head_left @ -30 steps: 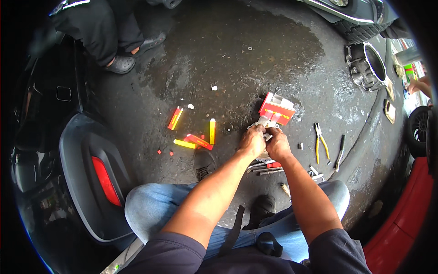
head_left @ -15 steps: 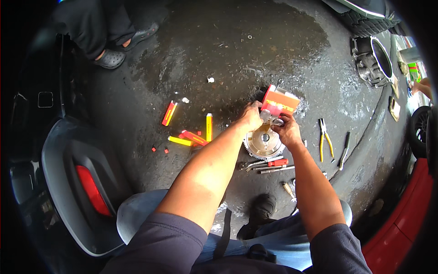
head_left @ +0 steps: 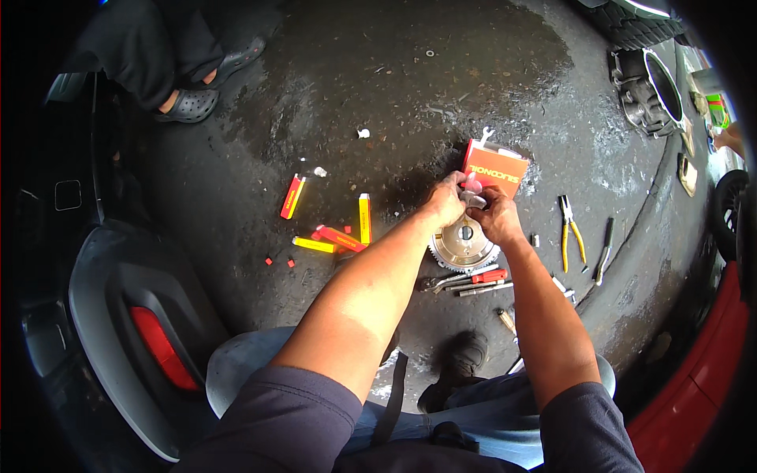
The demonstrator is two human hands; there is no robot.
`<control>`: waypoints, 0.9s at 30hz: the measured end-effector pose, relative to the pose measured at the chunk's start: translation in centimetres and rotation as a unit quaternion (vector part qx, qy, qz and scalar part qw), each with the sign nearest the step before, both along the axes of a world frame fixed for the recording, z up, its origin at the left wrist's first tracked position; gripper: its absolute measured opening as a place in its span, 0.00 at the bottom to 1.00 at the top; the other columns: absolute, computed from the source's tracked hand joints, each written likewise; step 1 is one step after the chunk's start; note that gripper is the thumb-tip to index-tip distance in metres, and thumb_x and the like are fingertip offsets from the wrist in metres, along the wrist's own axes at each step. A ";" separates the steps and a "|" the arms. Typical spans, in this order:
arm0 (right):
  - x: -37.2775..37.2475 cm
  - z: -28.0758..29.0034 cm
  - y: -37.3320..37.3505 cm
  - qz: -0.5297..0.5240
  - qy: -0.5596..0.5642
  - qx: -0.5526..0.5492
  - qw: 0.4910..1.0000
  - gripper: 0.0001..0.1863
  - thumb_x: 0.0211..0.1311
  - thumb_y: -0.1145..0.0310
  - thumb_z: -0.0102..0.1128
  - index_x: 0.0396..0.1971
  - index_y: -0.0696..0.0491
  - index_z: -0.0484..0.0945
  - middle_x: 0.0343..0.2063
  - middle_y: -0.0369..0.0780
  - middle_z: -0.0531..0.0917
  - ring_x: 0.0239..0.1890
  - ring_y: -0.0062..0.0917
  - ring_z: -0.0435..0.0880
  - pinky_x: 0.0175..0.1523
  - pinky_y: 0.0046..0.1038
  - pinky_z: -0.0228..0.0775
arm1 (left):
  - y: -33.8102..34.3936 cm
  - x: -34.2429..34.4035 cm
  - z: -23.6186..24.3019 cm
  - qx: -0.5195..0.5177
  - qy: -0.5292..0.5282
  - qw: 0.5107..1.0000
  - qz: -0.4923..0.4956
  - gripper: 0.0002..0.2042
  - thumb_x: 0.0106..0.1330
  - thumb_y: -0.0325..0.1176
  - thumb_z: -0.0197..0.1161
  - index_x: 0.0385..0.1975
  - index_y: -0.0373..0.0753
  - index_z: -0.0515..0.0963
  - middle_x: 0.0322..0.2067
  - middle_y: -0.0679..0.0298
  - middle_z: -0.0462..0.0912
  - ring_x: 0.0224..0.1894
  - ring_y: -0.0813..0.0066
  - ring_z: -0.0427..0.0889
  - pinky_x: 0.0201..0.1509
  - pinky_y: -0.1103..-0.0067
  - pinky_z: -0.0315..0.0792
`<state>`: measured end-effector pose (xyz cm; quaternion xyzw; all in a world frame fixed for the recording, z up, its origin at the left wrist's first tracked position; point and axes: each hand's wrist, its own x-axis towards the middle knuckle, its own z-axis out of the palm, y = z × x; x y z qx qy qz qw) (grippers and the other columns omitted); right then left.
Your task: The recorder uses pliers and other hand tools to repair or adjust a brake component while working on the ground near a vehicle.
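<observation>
My left hand [head_left: 446, 201] and my right hand [head_left: 497, 214] meet above a toothed metal disc [head_left: 465, 246] on the floor, fingers pinched around small silvery and translucent items [head_left: 476, 200] too small to make out. A red-orange carton [head_left: 498, 167] lies just beyond my fingertips. Below the disc are a red-handled screwdriver [head_left: 489, 275] and several metal tools. Yellow-handled pliers [head_left: 572, 236] and a long dark-gripped tool [head_left: 605, 252] lie to the right. Small red-and-yellow boxes [head_left: 293, 197] are scattered to the left.
A co-worker's legs and grey clogs [head_left: 193, 105] are at upper left. A black car panel with red reflector [head_left: 162, 347] borders the left. A metal housing [head_left: 643, 91] lies upper right, near a tyre [head_left: 631, 27] and another person's hand [head_left: 729, 138]; a red panel [head_left: 698, 394] is lower right.
My hands have risen in view from over the disc toward the carton, with the right shifted rightward, uncovering the disc. Both still pinch small items. The view has shifted slightly.
</observation>
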<state>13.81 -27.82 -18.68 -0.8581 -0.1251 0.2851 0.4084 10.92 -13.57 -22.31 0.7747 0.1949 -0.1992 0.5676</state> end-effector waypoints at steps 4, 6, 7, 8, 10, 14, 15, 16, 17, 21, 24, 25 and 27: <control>-1.1 0.5 0.0 -0.005 -0.043 0.024 0.999 0.18 0.44 0.74 0.66 0.40 0.55 0.80 0.43 0.44 0.79 0.46 0.38 0.79 0.51 0.32 0.70 | 0.1 -0.6 0.8 -0.014 -0.029 0.999 0.001 0.22 0.52 0.15 0.54 0.49 0.38 0.71 0.42 0.59 0.81 0.46 0.71 0.79 0.52 0.76 0.71; -2.1 0.9 -0.5 -0.042 -0.008 0.063 0.997 0.17 0.44 0.74 0.66 0.39 0.55 0.80 0.42 0.45 0.79 0.45 0.39 0.79 0.50 0.33 0.71 | 0.0 -1.2 2.1 -0.037 -0.002 0.999 0.003 0.20 0.52 0.17 0.56 0.47 0.38 0.73 0.44 0.58 0.80 0.48 0.69 0.79 0.53 0.75 0.71; -2.5 1.2 -0.7 -0.028 -0.030 0.035 0.999 0.16 0.44 0.74 0.66 0.38 0.55 0.80 0.42 0.46 0.80 0.45 0.40 0.79 0.50 0.34 0.71 | 0.0 -1.4 2.6 0.001 -0.004 1.000 -0.015 0.20 0.52 0.19 0.57 0.47 0.38 0.73 0.45 0.57 0.79 0.49 0.68 0.78 0.53 0.74 0.71; -3.0 1.7 -1.0 -0.013 -0.053 0.008 0.998 0.16 0.44 0.74 0.66 0.37 0.55 0.81 0.42 0.46 0.80 0.45 0.40 0.79 0.49 0.34 0.71 | -0.1 -1.7 3.3 0.039 -0.006 0.999 -0.033 0.20 0.51 0.20 0.58 0.47 0.38 0.73 0.46 0.56 0.79 0.49 0.66 0.78 0.53 0.73 0.71; -3.4 2.3 -1.0 -0.001 -0.067 0.000 0.998 0.15 0.44 0.74 0.66 0.36 0.56 0.81 0.40 0.45 0.80 0.44 0.40 0.79 0.49 0.33 0.71 | 0.0 -1.9 3.6 0.036 -0.007 0.999 -0.035 0.20 0.52 0.23 0.60 0.48 0.39 0.73 0.46 0.55 0.78 0.49 0.66 0.78 0.53 0.72 0.71; -4.3 3.6 -1.3 -0.025 -0.047 0.006 0.999 0.14 0.43 0.73 0.67 0.34 0.58 0.79 0.39 0.47 0.81 0.41 0.40 0.81 0.46 0.34 0.72 | -0.4 -2.7 3.9 -0.048 0.078 0.995 -0.035 0.17 0.56 0.24 0.60 0.47 0.39 0.72 0.44 0.58 0.80 0.46 0.69 0.78 0.52 0.75 0.71; -4.4 4.7 -0.6 -0.035 -0.056 -0.010 0.998 0.14 0.43 0.73 0.68 0.33 0.59 0.78 0.38 0.47 0.80 0.41 0.40 0.81 0.46 0.33 0.72 | -0.2 -3.3 3.8 -0.048 0.025 0.998 -0.027 0.17 0.56 0.23 0.59 0.48 0.38 0.71 0.44 0.58 0.80 0.46 0.70 0.78 0.52 0.75 0.71; -4.6 5.5 -0.1 -0.044 -0.066 -0.026 0.997 0.15 0.42 0.73 0.68 0.32 0.59 0.77 0.37 0.48 0.80 0.41 0.41 0.81 0.46 0.33 0.72 | -0.1 -3.9 3.6 -0.046 -0.027 0.998 -0.019 0.17 0.57 0.23 0.58 0.48 0.38 0.71 0.44 0.58 0.80 0.46 0.70 0.78 0.52 0.74 0.70; -4.8 5.8 0.0 -0.031 -0.059 -0.038 0.997 0.18 0.42 0.74 0.69 0.36 0.58 0.74 0.36 0.49 0.81 0.40 0.40 0.81 0.46 0.33 0.72 | -0.2 -4.6 3.6 -0.042 -0.025 0.999 -0.013 0.17 0.57 0.23 0.58 0.48 0.38 0.71 0.44 0.58 0.80 0.46 0.70 0.78 0.52 0.74 0.70; -5.1 7.3 -1.2 -0.061 -0.039 -0.004 0.997 0.23 0.46 0.76 0.67 0.44 0.55 0.69 0.41 0.47 0.80 0.44 0.37 0.81 0.48 0.32 0.72 | -1.6 -5.3 7.2 0.026 -0.039 0.997 -0.057 0.21 0.56 0.21 0.54 0.52 0.42 0.69 0.47 0.53 0.78 0.51 0.63 0.77 0.56 0.71 0.69; -5.3 8.5 -1.5 0.013 -0.026 -0.038 0.999 0.29 0.46 0.78 0.64 0.52 0.52 0.69 0.46 0.49 0.77 0.51 0.41 0.76 0.54 0.35 0.69 | -1.5 -5.5 9.9 0.057 -0.019 0.989 -0.134 0.27 0.55 0.21 0.55 0.58 0.42 0.63 0.51 0.50 0.75 0.54 0.56 0.74 0.56 0.69 0.69; -5.4 8.2 -1.8 0.031 -0.054 -0.017 0.998 0.30 0.46 0.77 0.62 0.54 0.52 0.69 0.48 0.51 0.76 0.53 0.44 0.74 0.56 0.37 0.68 | -1.8 -5.2 10.1 0.074 -0.005 0.987 -0.146 0.27 0.56 0.22 0.55 0.59 0.42 0.63 0.50 0.50 0.76 0.54 0.56 0.75 0.56 0.69 0.70; -4.7 8.6 -1.7 0.054 -0.072 -0.028 0.996 0.29 0.47 0.77 0.62 0.54 0.52 0.69 0.48 0.51 0.75 0.53 0.45 0.74 0.56 0.37 0.68 | -1.7 -5.0 12.0 0.019 0.019 0.993 -0.112 0.26 0.56 0.24 0.56 0.58 0.41 0.63 0.49 0.50 0.76 0.53 0.58 0.75 0.56 0.70 0.70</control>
